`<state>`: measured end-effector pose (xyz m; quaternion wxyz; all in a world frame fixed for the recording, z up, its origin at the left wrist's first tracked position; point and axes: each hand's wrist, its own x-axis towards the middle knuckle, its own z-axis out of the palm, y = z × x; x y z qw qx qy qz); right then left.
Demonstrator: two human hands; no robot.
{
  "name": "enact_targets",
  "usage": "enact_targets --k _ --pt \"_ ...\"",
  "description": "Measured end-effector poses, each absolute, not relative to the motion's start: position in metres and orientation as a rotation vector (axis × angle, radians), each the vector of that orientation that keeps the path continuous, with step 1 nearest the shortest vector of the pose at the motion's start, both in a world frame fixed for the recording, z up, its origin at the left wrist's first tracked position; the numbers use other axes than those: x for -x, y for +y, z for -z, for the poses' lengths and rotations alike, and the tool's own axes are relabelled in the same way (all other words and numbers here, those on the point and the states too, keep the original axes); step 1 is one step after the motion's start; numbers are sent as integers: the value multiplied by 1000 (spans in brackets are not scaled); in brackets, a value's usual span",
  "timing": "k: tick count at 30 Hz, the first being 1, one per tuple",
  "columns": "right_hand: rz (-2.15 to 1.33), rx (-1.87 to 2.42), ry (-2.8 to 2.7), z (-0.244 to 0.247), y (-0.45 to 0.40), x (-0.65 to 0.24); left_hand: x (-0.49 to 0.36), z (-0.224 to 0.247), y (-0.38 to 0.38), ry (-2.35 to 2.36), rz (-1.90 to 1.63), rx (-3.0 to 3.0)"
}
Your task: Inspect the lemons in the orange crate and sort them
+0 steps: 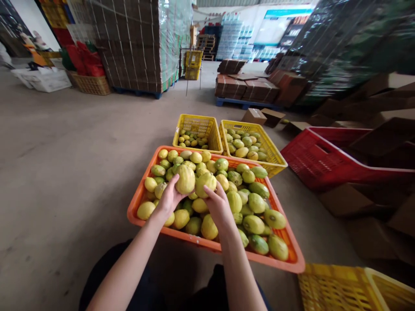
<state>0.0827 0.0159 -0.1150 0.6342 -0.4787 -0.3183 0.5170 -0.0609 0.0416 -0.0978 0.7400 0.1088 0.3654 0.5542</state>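
Note:
My left hand is closed around a plump, ribbed yellow papaya. Close beside it, my right hand grips a second yellow-green papaya, thumb on its near side. Both fruits are held above a wide orange crate, which is full of more papayas, yellower on the left and greener on the right. The undersides of the held fruits and some of my fingers are hidden.
Beyond the orange crate stand two yellow crates with fruit inside. A red crate and cardboard boxes lie to the right. Another yellow crate is at the lower right. Wrapped pallet stacks rise behind.

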Motion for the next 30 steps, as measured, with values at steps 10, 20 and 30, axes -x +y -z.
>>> enact_targets --k 10,20,30 --pt "-981 1088 -898 107 15 -89 65 99 32 772 -1395 -789" --pt "-892 1073 -1027 115 20 -91 73 111 40 856 -1427 -1236" --pt "-1261 1284 -792 106 13 -81 72 103 49 940 -1217 -510"
